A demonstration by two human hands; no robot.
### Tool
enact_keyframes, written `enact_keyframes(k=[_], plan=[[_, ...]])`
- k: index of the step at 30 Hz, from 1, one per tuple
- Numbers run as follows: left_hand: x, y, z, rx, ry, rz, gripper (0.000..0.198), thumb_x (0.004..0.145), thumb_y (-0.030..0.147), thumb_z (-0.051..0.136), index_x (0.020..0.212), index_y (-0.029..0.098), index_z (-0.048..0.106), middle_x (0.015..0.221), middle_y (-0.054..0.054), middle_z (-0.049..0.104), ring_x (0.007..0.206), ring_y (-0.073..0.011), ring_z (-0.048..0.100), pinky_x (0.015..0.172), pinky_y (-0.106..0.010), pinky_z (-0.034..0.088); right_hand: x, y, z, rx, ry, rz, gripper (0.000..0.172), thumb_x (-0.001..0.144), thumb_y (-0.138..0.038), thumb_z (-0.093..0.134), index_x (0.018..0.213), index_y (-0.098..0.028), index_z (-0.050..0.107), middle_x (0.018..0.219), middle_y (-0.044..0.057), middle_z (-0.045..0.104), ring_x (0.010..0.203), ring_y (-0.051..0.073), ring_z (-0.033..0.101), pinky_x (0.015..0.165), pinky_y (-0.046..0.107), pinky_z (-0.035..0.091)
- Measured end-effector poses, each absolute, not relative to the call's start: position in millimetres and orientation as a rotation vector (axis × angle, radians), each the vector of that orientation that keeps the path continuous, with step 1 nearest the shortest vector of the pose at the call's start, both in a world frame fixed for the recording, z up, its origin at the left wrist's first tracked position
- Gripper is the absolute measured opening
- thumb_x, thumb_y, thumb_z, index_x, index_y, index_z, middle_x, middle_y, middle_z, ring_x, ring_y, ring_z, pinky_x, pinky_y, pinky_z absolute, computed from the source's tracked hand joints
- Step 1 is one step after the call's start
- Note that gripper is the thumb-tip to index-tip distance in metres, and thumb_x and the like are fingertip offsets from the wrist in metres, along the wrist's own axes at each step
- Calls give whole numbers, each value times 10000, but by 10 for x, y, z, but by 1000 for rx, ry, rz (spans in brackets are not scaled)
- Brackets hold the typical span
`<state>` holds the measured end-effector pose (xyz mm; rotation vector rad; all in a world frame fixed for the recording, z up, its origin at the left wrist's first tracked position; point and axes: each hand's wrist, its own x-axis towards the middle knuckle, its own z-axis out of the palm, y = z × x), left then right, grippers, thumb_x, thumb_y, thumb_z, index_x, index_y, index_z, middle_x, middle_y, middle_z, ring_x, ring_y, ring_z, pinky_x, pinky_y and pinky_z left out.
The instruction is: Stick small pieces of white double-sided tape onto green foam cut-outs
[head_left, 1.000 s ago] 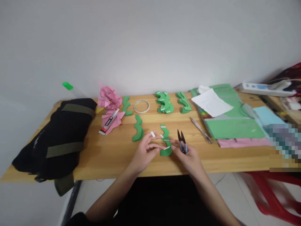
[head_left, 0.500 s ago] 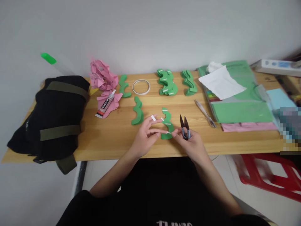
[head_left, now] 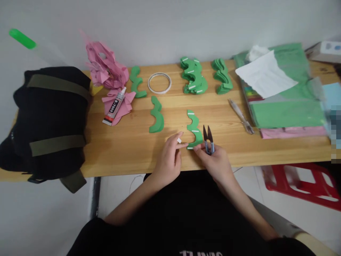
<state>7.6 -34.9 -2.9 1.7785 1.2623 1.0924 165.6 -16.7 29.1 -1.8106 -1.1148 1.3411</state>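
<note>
A wavy green cutout (head_left: 198,137) lies on the table in front of me, with white strips across its top, middle and bottom end. My left hand (head_left: 170,160) has its fingers stretched out, one fingertip touching the cutout's lower end by the bottom strip (head_left: 190,148). A small white piece of tape (head_left: 179,140) clings to another finger of that hand. In my right hand (head_left: 217,160) rest thread snips (head_left: 209,140), blades apart and pointing away from me. The thumb and a fingertip of this hand press on the cutout's lower right edge.
More green cutouts (head_left: 157,119) lie around, some in stacks (head_left: 222,76). Behind stands a tape roll (head_left: 159,83). Leftward are a glue tube (head_left: 114,106), pink scraps (head_left: 106,67) and a black bag (head_left: 53,121). A pen (head_left: 241,116) and green sheets (head_left: 290,113) lie right.
The bottom strip now lies flat on the green cutout; before, it was between both hands' fingertips. One white piece shows on the left fingers instead of two. The view has shifted.
</note>
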Motion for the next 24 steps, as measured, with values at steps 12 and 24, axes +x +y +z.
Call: enact_keyframes(k=[12, 24], plan=[[82, -358, -25, 1862, 1255, 1017, 672, 889, -12, 390, 1470, 260, 190, 1415, -180, 470, 1070, -203, 672, 1051, -506, 444, 1622, -182, 271, -1928, -1225, 1200, 224, 710, -392, 595, 620, -188, 608, 490, -37, 487, 472, 121, 438, 489, 259, 337], [110, -370, -32, 1885, 1258, 992, 647, 909, 27, 415, 1474, 261, 206, 1423, -164, 475, 1120, -239, 646, 1027, -504, 473, 1648, -238, 251, -1905, -1146, 1159, 235, 736, -403, 613, 650, -185, 611, 489, -49, 447, 448, 106, 393, 463, 256, 341]])
